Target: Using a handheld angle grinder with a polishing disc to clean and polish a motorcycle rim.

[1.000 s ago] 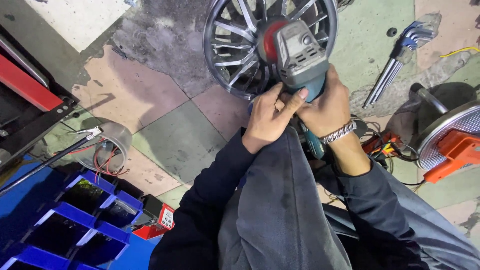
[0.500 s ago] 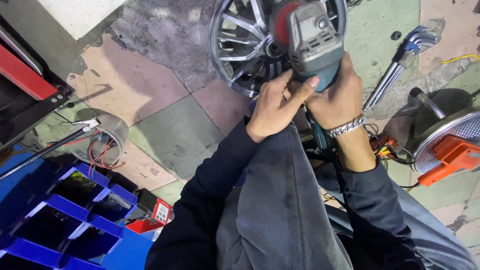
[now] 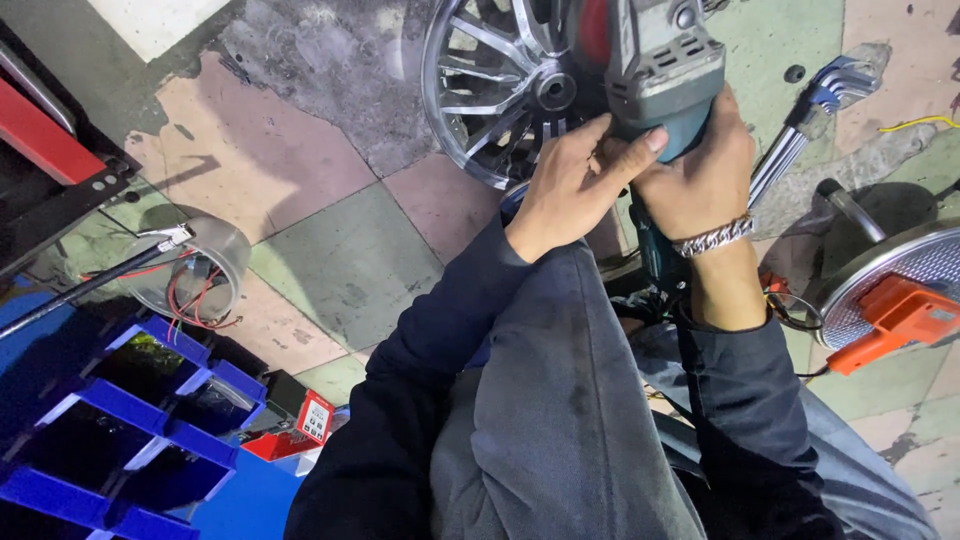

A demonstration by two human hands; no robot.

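Observation:
Both hands hold a grey and teal angle grinder (image 3: 662, 62) over a silver spoked wheel rim (image 3: 497, 82) lying on the tiled floor. My left hand (image 3: 580, 182) has its fingers wrapped over the tool's body from the left. On the right side my right hand (image 3: 702, 172), with a metal chain bracelet at the wrist, grips the same body. The grinder's head with a red part reaches past the top edge, so its disc is hidden. My grey-trousered knee (image 3: 560, 400) sits under both forearms.
A set of hex keys (image 3: 812, 112) lies on the floor at the right. A round metal mesh part with an orange tool (image 3: 890, 305) sits at the far right. Blue storage bins (image 3: 130, 410), a clear tub with red wires (image 3: 200, 275) and a red box (image 3: 300, 425) are at the left.
The view has dropped closer and shifted, so the grinder and rim have slid towards the top edge. Both hands keep the same grip on the grinder.

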